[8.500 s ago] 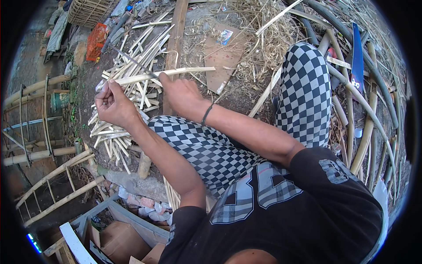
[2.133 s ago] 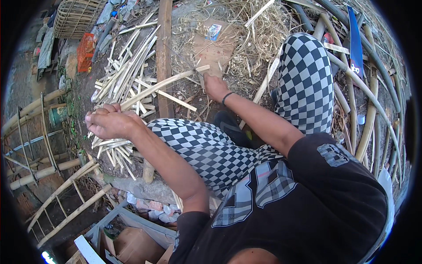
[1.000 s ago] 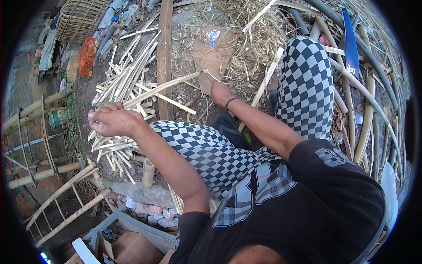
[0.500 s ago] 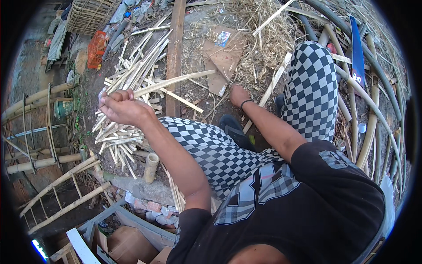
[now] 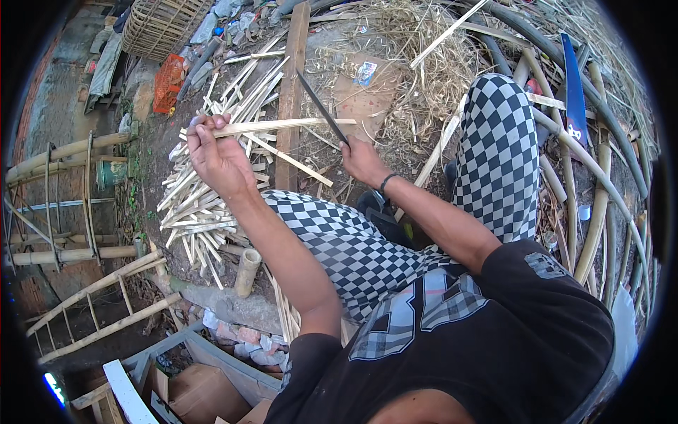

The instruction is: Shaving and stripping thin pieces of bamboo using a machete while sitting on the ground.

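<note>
My left hand is closed near the left end of a pale split bamboo strip, which points right, almost level. My right hand grips a knife with a long, narrow dark blade, tilted up and to the left. Blade and strip cross close to the strip's right end; whether they touch I cannot tell. Beneath the left hand lies a heap of similar bamboo strips. Past the blade, a wooden plank lies on the ground, with a piece of brown cardboard to its right.
Curly shavings cover the ground at the upper right. A blue saw rests among bamboo poles on the right. Left of the heap are an orange crate and a woven basket. A short bamboo piece stands near my left forearm.
My right hand has come up from beside the cardboard, and the dark knife blade now shows across the strip. My left hand has shifted slightly right with the strip, which is now more level.
</note>
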{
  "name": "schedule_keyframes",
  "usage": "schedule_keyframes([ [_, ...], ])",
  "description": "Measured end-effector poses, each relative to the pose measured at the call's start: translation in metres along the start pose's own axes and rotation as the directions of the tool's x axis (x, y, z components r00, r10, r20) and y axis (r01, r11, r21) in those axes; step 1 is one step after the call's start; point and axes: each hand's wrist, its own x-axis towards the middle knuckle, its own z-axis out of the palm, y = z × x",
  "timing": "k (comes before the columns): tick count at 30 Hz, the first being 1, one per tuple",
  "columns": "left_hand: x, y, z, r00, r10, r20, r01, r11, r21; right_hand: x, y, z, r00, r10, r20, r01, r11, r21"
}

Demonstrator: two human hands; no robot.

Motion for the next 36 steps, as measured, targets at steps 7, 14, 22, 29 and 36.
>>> schedule_keyframes([
  [7,-0.005,-0.001,0.01,0.996,-0.069,0.054,0.061,0.988,0.141,-0.03,-0.072,-0.033,0.983,-0.184,0.007,0.182,0.978,0.097],
  [14,-0.009,0.004,0.023,0.998,-0.046,0.041,0.044,0.998,0.032,-0.042,-0.086,-0.04,0.98,-0.197,0.003,0.194,0.968,0.161],
  [22,-0.016,0.017,0.022,0.947,-0.239,0.216,0.231,0.971,0.062,-0.058,-0.101,-0.039,0.962,-0.258,0.091,0.245,0.96,0.133],
  [29,-0.013,0.015,0.024,0.945,-0.178,0.274,0.186,0.982,-0.006,-0.06,-0.113,-0.052,0.962,-0.246,0.121,0.229,0.963,0.144],
  [36,-0.011,0.004,0.041,0.969,-0.128,0.212,0.122,0.992,0.041,-0.045,-0.095,-0.05,0.968,-0.249,0.006,0.247,0.964,0.095],
])
